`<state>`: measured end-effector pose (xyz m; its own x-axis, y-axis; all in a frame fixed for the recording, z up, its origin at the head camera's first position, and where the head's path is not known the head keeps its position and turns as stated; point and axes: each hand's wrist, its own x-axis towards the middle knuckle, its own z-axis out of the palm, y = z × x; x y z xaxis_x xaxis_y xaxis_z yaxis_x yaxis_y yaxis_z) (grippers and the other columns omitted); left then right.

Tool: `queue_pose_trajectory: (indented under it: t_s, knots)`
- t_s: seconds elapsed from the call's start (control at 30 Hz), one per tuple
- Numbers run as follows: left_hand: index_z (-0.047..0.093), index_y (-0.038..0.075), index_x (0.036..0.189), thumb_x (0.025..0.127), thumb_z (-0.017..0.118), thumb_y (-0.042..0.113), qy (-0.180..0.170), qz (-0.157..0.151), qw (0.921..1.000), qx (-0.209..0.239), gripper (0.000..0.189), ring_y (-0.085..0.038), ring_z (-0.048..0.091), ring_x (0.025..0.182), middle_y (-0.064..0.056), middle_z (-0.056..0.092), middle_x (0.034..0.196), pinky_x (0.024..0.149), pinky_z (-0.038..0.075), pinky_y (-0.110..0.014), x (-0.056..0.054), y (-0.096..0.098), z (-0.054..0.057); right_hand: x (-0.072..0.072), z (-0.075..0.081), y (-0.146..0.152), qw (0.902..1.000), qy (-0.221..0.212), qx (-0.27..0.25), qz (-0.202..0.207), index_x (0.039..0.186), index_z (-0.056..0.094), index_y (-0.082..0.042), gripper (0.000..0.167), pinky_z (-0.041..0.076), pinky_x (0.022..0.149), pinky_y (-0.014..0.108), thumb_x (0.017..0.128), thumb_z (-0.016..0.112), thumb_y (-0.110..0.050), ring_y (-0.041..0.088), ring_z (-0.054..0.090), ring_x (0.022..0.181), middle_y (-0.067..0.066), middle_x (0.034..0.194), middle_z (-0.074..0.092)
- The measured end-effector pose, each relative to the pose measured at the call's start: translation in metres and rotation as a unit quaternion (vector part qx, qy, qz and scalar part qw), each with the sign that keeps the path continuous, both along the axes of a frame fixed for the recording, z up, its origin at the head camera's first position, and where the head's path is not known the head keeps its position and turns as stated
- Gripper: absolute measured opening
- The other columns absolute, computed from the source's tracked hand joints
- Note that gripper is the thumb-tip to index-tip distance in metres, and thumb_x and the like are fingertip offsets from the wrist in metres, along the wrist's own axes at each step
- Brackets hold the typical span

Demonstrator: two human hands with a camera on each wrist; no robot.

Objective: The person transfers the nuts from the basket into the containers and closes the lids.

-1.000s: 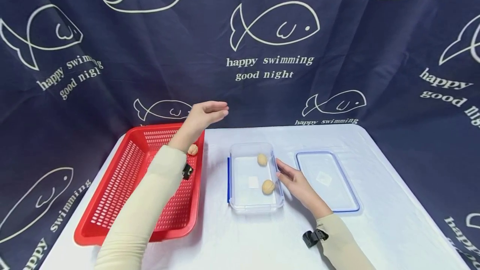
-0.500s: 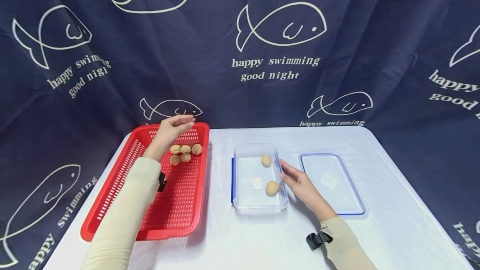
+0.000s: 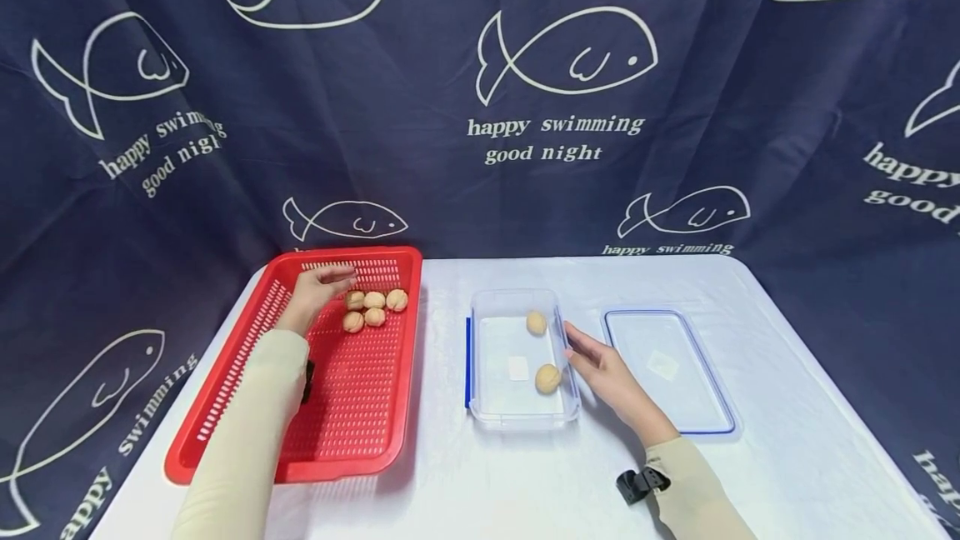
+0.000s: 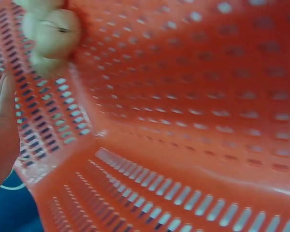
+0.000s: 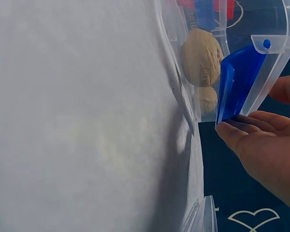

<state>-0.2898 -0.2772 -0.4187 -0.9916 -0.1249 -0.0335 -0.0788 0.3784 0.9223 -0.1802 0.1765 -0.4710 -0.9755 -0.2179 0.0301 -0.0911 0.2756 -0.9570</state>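
My left hand (image 3: 318, 294) hangs over the back of the red basket (image 3: 408, 357), just left of several walnuts (image 3: 375, 300). Its fingers are loosely bent with nothing seen between them. The left wrist view shows part of that hand (image 4: 2, 111) at the left edge, below the clustered walnuts (image 4: 58, 34). My right hand (image 3: 609, 377) rests against the right side of a clear plastic container (image 3: 495, 421). In the right wrist view, its fairly straight fingers touch the blue latch flap (image 5: 241, 79). Two walnuts (image 3: 547, 378) lie inside the container.
A clear lid with a blue seal (image 3: 678, 373) lies flat to the right of the container, beside my right forearm. White cloth (image 3: 442, 473) covers the table. A dark blue fish-print curtain (image 3: 420, 107) hangs behind it.
My left hand has moved left and down from near the basket's back right corner towards the walnuts, uncovering several of them. My right hand stays at the container, and the view has shifted slightly.
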Motion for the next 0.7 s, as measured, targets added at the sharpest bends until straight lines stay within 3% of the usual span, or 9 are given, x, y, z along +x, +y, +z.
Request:
queue_pose_trajectory:
  t_s: [0.3,0.43,0.57,0.7]
  knots:
    - [0.062,-0.011,0.118,0.088,0.065,0.0,-0.005,-0.002,0.9976,-0.068,0.032,0.001,0.058,0.082,-0.026,0.064,0.115,0.068,0.045,-0.011,0.0,-0.008,-0.018,0.0,0.0,0.001,1.0,-0.002,0.005,0.003,0.147,0.032,0.001,0.055,0.026,0.11,0.034,0.1,0.052,-0.016,0.033,0.03,0.139,0.018,0.152,0.032]
    - [0.063,-0.011,0.115,0.086,0.067,-0.001,-0.014,-0.007,0.995,-0.099,0.031,-0.012,0.059,0.087,-0.026,0.064,0.113,0.068,0.044,-0.018,0.001,-0.009,-0.02,-0.001,-0.002,0.0,1.0,0.002,-0.001,0.004,0.146,0.032,0.003,0.054,0.026,0.11,0.033,0.1,0.052,-0.016,0.033,0.031,0.139,0.02,0.151,0.032]
    - [0.063,-0.01,0.115,0.085,0.069,0.002,-0.036,-0.017,0.9912,-0.126,0.033,-0.028,0.057,0.098,-0.025,0.064,0.114,0.077,0.045,-0.028,0.002,-0.009,-0.021,-0.001,-0.003,0.0,1.0,0.003,-0.006,0.003,0.146,0.033,0.004,0.053,0.028,0.108,0.026,0.1,0.052,-0.014,0.033,0.031,0.138,0.02,0.15,0.033]
    - [0.064,-0.01,0.114,0.084,0.072,0.005,-0.046,-0.019,0.9882,-0.145,0.035,-0.032,0.057,0.1,-0.025,0.064,0.113,0.08,0.046,-0.034,0.002,-0.009,-0.023,-0.001,-0.003,0.0,0.9999,0.003,-0.01,0.004,0.146,0.033,0.004,0.053,0.029,0.105,0.016,0.1,0.052,-0.014,0.033,0.031,0.138,0.021,0.15,0.033]
